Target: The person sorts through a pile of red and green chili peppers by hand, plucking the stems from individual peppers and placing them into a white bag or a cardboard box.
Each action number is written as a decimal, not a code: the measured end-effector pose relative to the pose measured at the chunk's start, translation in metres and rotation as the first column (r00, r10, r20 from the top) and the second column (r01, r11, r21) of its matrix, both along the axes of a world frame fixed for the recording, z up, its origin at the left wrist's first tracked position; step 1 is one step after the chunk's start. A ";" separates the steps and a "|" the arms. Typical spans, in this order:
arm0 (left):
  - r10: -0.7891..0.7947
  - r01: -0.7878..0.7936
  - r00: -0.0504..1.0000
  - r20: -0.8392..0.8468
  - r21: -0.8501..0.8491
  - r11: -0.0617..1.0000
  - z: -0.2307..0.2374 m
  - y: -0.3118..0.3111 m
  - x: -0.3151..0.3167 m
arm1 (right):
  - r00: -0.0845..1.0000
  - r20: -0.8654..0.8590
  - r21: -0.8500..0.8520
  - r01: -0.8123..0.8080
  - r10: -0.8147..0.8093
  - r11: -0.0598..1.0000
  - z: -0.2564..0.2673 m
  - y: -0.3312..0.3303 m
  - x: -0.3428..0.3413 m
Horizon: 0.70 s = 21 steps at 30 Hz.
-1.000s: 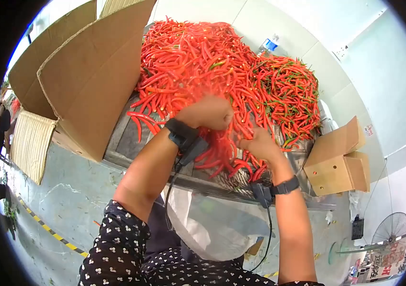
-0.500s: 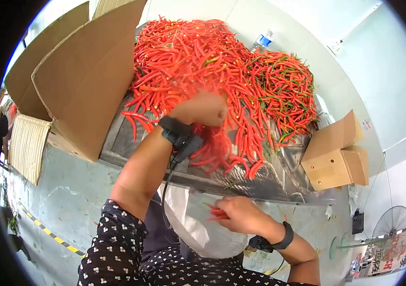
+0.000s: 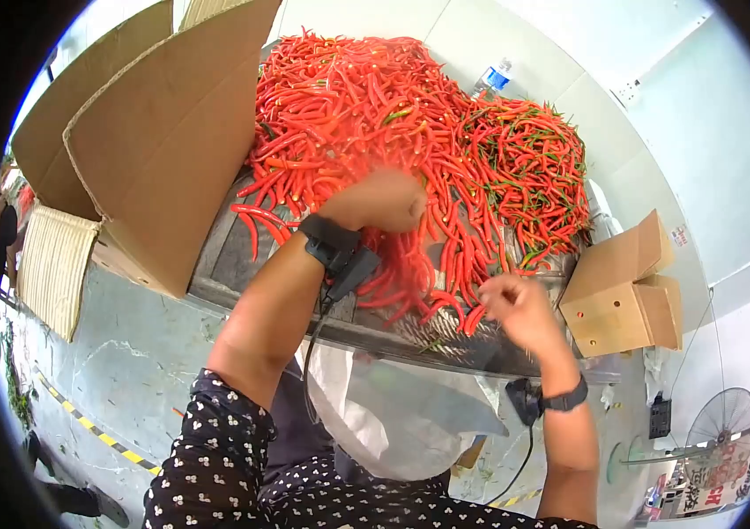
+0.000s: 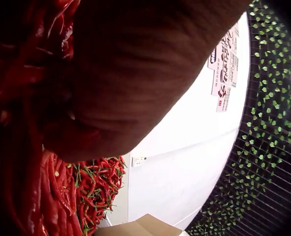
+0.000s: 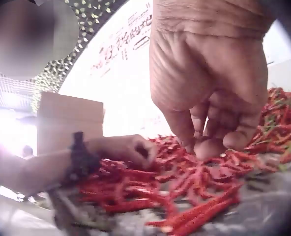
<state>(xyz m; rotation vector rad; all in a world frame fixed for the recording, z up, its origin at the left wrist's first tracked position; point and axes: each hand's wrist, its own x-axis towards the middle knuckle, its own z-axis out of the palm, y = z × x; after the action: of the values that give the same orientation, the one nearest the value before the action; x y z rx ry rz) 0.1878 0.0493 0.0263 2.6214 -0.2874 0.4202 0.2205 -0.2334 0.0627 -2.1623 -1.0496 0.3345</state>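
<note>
Red chili peppers (image 3: 340, 115) lie in a large heap on the dark tabletop, with loose ones spread toward its front edge. My left hand (image 3: 384, 201) is curled low over the front of the heap. In the left wrist view, red chilies (image 4: 52, 196) crowd around its bent fingers, and the fingertips are partly hidden. At the table's front right, my right hand (image 3: 520, 309) hovers beside the loose chilies. Its fingers (image 5: 236, 140) bend loosely toward the thumb, and nothing shows between them. A pale plastic bag (image 3: 419, 401) hangs below the table's front edge.
Tall cardboard (image 3: 163, 132) stands along the left side, and a small cardboard box (image 3: 613, 304) stands at the right. A pile of chilies with green stems (image 3: 538, 167) lies at the back right, by a water bottle (image 3: 494, 78). A fan (image 3: 723, 419) stands right.
My right hand carried a few red chilies from the table down over the bag, then came back up to the table's right without them. My left hand stays at the heap.
</note>
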 end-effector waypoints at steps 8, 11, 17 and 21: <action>-0.002 0.007 0.998 0.068 -0.071 0.997 -0.007 0.003 0.004 | 0.889 0.361 -0.230 0.379 -0.284 0.896 -0.018 0.004 0.103; -0.004 0.012 0.996 0.084 -0.094 0.996 -0.007 0.004 0.002 | 0.851 0.457 -0.285 0.415 -0.258 0.864 -0.028 0.015 0.111; 0.046 -0.029 0.986 0.163 -0.104 0.994 -0.007 0.004 0.001 | 0.839 0.464 -0.345 0.467 -0.284 0.814 -0.026 0.024 0.119; 0.056 -0.037 0.973 0.226 -0.089 0.995 -0.009 0.004 0.002 | 0.902 -0.245 0.021 0.370 -0.355 0.929 -0.016 0.029 0.117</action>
<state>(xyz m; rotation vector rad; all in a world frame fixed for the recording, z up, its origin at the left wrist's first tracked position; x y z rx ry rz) 0.1902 0.0531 0.0176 2.5030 -0.2763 0.7361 0.3380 -0.2048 0.0469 -2.1393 -0.5021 0.3648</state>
